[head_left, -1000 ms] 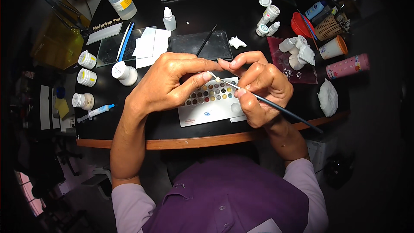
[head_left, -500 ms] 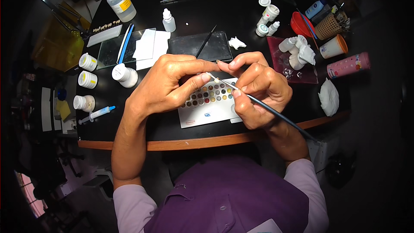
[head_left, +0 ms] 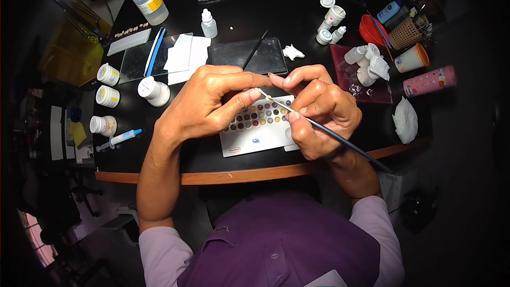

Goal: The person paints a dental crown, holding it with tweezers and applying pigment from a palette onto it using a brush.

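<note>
Left hand (head_left: 212,95) pinched a tiny cream piece (head_left: 268,98), right hand (head_left: 326,109) a dark-handled brush (head_left: 340,136), probably best steadied by touching fingertips (head_left: 263,80)

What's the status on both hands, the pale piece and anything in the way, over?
Left hand pinching pale piece. Right hand holding brush to it. Hands partly hiding palette from view.

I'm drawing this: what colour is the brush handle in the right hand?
The brush handle is dark blue-grey; the head view shows it best.
</note>
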Tool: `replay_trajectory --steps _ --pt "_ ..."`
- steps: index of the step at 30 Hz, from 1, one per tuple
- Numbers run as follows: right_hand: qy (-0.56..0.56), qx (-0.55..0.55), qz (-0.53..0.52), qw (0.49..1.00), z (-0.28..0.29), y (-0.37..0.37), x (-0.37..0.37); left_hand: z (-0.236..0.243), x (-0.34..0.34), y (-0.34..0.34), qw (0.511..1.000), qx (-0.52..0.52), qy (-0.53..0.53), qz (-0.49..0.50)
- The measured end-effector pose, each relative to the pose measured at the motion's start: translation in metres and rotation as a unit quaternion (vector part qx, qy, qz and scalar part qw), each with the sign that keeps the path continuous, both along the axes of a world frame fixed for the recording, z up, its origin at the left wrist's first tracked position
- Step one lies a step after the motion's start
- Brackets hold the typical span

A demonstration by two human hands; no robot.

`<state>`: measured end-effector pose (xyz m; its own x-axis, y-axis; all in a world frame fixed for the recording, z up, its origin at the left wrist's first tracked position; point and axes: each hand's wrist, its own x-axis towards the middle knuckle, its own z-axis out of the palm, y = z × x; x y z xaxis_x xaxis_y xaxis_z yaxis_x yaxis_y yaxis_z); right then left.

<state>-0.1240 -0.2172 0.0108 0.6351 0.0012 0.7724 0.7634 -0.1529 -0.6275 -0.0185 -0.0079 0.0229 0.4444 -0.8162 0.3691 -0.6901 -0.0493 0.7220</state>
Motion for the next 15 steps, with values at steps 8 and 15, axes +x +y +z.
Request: replay_trajectory --steps 8,15 --pt "-0.008 -0.017 -0.002 1.000 -0.0005 -0.0001 0.0007 -0.0016 -0.0013 0.0005 1.000 -0.007 0.014 0.003" --pt "-0.013 -0.017 -0.002 1.000 -0.0005 -0.0001 0.0002 -0.0031 -0.0006 0.0009 1.000 -0.007 0.007 0.002"
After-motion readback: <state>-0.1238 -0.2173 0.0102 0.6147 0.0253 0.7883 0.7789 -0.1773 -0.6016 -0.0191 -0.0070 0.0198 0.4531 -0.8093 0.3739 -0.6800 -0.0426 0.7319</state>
